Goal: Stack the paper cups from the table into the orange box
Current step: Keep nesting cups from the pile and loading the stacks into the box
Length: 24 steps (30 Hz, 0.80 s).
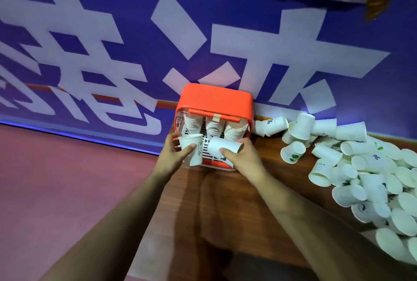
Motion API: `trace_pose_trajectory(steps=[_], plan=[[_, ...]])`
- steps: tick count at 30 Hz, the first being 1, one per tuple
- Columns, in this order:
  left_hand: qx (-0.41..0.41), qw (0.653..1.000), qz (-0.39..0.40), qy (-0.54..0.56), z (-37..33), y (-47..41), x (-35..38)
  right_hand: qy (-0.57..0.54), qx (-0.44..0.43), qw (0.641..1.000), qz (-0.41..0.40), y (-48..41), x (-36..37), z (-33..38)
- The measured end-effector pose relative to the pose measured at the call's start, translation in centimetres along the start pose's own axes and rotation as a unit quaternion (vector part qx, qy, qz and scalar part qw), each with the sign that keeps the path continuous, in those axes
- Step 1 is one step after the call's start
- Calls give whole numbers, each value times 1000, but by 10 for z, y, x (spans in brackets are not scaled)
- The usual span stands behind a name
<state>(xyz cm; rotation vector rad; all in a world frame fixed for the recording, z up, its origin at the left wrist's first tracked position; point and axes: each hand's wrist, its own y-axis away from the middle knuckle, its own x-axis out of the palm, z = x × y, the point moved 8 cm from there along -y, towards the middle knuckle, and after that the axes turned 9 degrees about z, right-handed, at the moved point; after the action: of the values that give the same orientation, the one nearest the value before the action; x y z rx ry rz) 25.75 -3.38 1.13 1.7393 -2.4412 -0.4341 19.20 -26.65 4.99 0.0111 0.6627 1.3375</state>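
**A:** How far along is it?

**B:** Partway, I'd say. The box [214,100] stands at the far left end of the desk [259,181], against the wall [112,32]. Three stacks [213,128] of nested cups lie side by side inside it.

**A:** What are the hands doing?

**B:** Each holds a cup over the box's near edge. The left hand [174,152] has its grip clamped round the first cup [190,148], thumb across the front, just before the left stack. The right hand [243,156] has its grip clamped on the second cup [220,147], which is tilted on its side in front of the middle and right stacks.

**A:** So neither cup is stacked yet?

**B:** No, both are in hand and clear of the stacks. They look ready to be nested next.

**A:** What's left?

**B:** Plenty. A loose pile [361,168] of cups covers the right side of the desk, most of them on their sides, and it runs out of view at the right edge. I can't count them, but I judge there are more there than in the box, so most of the job remains.

**A:** Is there room in the box?

**B:** The stacks stop short of the near edge, so there seems to be some.
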Motion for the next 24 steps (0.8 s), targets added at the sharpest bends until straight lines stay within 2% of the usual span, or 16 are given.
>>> trace_pose_trajectory(steps=[5, 12, 19, 24], plan=[[2, 999, 19, -49, 18, -31, -19, -64, 76, 995, -15, -6, 11, -24], [21, 987, 17, -156, 32, -61, -19, -55, 113, 992, -12, -11, 13, -36], [49, 971, 4, -233, 29, -75, -6, -46, 108, 993, -14, -25, 23, -36], [9, 924, -3, -382, 44, -82, -7, 32, 54, 997, -35, -36, 24, -18]])
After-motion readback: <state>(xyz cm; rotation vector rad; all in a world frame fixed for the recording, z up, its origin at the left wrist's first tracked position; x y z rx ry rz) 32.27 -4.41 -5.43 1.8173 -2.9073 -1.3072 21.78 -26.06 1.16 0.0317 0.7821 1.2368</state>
